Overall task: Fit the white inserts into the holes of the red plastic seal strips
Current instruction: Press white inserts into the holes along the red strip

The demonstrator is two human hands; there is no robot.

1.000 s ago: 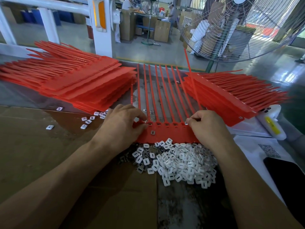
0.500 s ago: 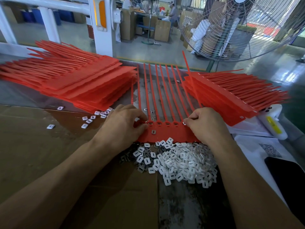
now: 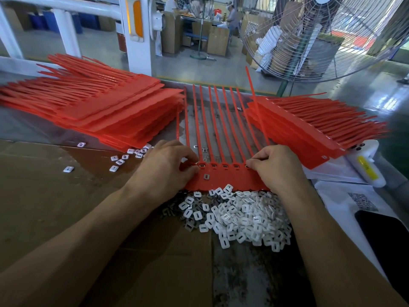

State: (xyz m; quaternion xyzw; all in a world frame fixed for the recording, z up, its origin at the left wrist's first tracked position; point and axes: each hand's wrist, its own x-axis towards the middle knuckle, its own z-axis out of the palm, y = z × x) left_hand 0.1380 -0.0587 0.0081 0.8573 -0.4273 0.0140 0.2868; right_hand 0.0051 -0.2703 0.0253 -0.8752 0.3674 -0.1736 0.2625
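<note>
Two large stacks of flat red plastic seal strips flank the work area on the bench [image 3: 243, 273]: left stack [image 3: 106, 116] and right stack [image 3: 309, 131], tails fanned outward. Cannot tell from here which stack is finished and which is waiting.

Between them lies one red comb-like sheet of joined seal strips [image 3: 223, 177], tails pointing away from the person, head band nearest the body. Row of holes along the band: the four visible between the hands appear to hold inserts already; the end holes are hidden under the fingers.

Left hand [image 3: 168, 171] has fingers curled, fingertips pinching at the left end of the hole row; right hand [image 3: 276, 167] likewise curled, pinching at the right end. Whether each holds an insert is hidden.

Heap of small white square plastic inserts [image 3: 243, 218] sits just below the band, touching its near edge; supply is plentiful. One loose insert [image 3: 206, 176] rests on the band. A few strays [image 3: 119, 161] lie beside the left stack.

Judgement: this sheet is nearly filled.
</note>
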